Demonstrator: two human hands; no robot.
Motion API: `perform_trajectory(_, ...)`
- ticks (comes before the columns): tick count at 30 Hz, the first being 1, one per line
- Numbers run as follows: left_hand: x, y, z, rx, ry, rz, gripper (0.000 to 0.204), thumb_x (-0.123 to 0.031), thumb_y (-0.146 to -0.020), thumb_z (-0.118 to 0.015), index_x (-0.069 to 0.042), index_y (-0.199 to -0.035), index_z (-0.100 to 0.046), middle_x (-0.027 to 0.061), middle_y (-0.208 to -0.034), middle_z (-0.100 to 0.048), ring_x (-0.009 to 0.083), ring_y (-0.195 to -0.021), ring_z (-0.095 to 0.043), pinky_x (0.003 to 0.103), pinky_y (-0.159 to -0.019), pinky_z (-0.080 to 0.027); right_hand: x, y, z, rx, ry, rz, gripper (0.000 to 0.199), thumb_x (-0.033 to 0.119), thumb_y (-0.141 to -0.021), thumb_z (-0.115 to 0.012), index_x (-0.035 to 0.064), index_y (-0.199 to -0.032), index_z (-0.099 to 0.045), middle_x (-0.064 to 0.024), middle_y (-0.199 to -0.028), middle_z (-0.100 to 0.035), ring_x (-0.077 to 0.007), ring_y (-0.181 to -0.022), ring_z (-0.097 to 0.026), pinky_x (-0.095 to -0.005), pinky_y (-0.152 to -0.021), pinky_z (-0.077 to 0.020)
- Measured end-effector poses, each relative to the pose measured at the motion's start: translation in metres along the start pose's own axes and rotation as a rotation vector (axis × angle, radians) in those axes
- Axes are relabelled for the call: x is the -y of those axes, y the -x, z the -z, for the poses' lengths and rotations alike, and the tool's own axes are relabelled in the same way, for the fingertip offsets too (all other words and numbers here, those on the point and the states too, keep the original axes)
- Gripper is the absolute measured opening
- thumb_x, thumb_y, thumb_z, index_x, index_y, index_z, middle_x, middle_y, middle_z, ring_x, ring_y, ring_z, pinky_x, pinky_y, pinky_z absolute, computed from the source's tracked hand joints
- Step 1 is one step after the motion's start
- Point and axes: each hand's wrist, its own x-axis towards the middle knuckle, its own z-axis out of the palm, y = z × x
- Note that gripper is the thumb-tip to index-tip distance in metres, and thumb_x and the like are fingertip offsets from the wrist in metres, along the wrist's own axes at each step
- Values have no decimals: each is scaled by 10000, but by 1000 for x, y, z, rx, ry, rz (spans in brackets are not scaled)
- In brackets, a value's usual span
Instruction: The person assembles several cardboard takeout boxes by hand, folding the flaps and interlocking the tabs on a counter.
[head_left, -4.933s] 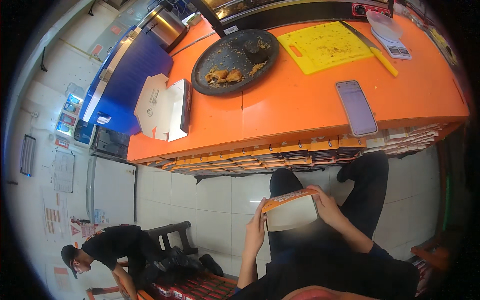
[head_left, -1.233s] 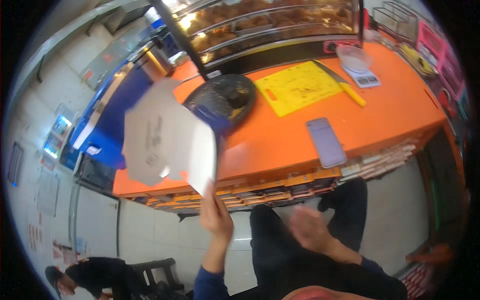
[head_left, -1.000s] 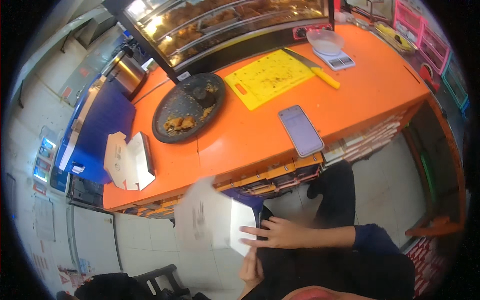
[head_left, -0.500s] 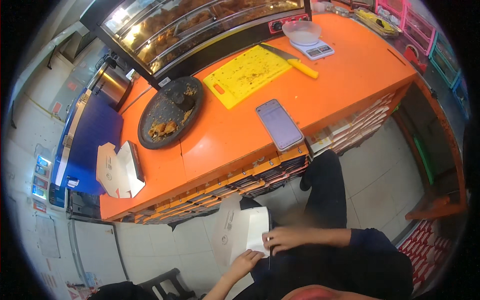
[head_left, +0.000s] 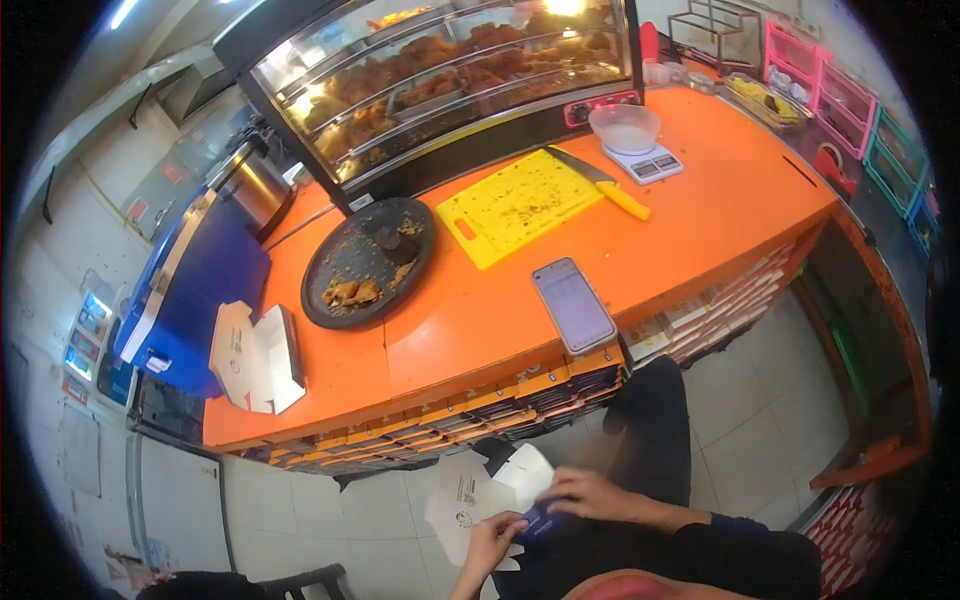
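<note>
Here at the fingertips: the left hand (head_left: 497,538) has thumb and fingers pinched on the near edge of the paper carton (head_left: 465,500), right by its dark blue panel. The right hand (head_left: 592,496) is up against the carton's other side, fingers bent over the edge where blue meets white; grip or just a press, I cannot tell. The carton itself sits low over the person's lap, below the table's front edge, pale inside showing, printed flap spread out to the left.

Outward now, and there are flat cartons (head_left: 450,412) in stacks under the orange tabletop (head_left: 450,335). Up top, 1 phone (head_left: 573,305) lies near the front edge. Over at the left, 1 open box (head_left: 236,358) stands beside the blue cooler (head_left: 190,290), then a dark stone plate (head_left: 312,290) bearing fried pieces (head_left: 352,293) and crumbs. Next along, a yellow cutting board (head_left: 510,210) with 1 knife (head_left: 628,200) lying across its corner, and a bowl (head_left: 625,127) on a scale (head_left: 650,165). Behind them all, the lit display case (head_left: 440,150), loaded with fried food!
</note>
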Motion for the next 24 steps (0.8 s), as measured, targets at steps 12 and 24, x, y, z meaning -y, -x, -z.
perform_trajectory(12, -30, 5, 9, 100, -158, -320, 239, -98, -882, -717, -12, -1103, -692, 170, -855, -723, 262, -778, -716, 330, -714, -542, 14, -14, 14, 253, 22, 8, 494, -18, -867, -670, 118, -1338, -612, -91, -1016, -520, -249, -836, -600, -394, -746, -477)
perform_trajectory(24, -47, -16, 10, -255, 747, -171, 580, -40, -937, -657, -98, -1445, -382, 109, -1274, -572, 150, -1024, -629, 272, -745, -577, 17, -28, -28, -210, 163, 366, 307, 166, -806, -810, 54, -787, -525, -76, -813, -556, -273, -739, -582, -349, -658, -494)
